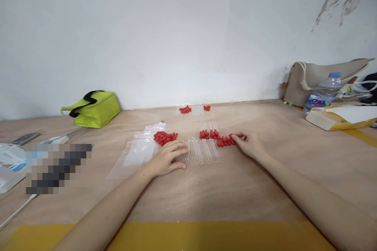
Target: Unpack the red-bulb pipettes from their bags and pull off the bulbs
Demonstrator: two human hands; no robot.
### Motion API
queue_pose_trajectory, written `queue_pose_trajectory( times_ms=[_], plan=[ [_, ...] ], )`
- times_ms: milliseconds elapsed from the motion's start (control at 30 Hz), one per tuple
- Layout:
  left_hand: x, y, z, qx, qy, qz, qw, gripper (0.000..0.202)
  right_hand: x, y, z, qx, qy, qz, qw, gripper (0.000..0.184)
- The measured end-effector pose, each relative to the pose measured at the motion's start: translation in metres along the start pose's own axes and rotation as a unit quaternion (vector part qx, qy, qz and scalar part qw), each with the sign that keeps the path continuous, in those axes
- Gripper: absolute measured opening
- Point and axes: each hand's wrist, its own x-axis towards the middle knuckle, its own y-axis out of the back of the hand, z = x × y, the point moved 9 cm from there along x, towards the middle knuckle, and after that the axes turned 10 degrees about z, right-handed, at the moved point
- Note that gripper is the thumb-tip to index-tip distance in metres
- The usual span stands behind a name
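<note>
My right hand (251, 144) pinches a red rubber bulb (232, 139) at the right end of a row of similar bulbs (224, 141). More red bulbs (209, 134) stand side by side just left of that row, with clear tubes reaching back behind them. My left hand (171, 157) lies with fingers apart over the left end of a row of thin clear tubes (203, 151). Beyond its knuckles is a heap of loose red bulbs (165, 138). Clear zip bags (140, 151) lie flat to the left of this hand, partly under the heap.
Near the wall lies a small clear bag (194, 110) with red pieces. A lime-green bag (97, 110) stands at left, close to a phone (26, 138) and cables. At right are a water bottle (324, 92), a beige bag (297, 82) and a yellow-edged envelope (332, 119).
</note>
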Motion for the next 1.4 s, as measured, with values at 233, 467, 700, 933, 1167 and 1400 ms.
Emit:
queue_pose_trajectory(
  times_ms=[233,467,700,933,1167,1400],
  plan=[
    [-0.003,0.003,-0.001,0.003,0.002,-0.005,1.0,0.054,0.0,0.0,0.003,0.0,0.001,0.011,1.0,0.027],
    [-0.001,0.007,0.005,0.014,0.012,0.023,1.0,0.045,0.007,0.005,-0.024,-0.056,0.014,0.017,0.998,0.019],
    [0.004,0.01,0.013,0.0,0.046,0.063,0.997,0.02,0.026,-0.027,-0.053,-0.174,0.03,-0.059,0.983,0.028],
    [0.005,0.007,0.018,-0.01,0.035,0.05,0.998,0.02,0.034,-0.051,-0.05,-0.178,0.001,-0.107,0.978,0.036],
    [0.003,0.01,0.014,-0.007,0.049,0.071,0.996,0.021,0.034,-0.056,-0.051,-0.142,-0.024,-0.139,0.98,0.036],
    [0.002,0.014,0.008,0.028,0.072,0.115,0.99,0.031,0.019,-0.019,-0.072,-0.067,0.06,-0.075,0.993,0.029]
  ],
)
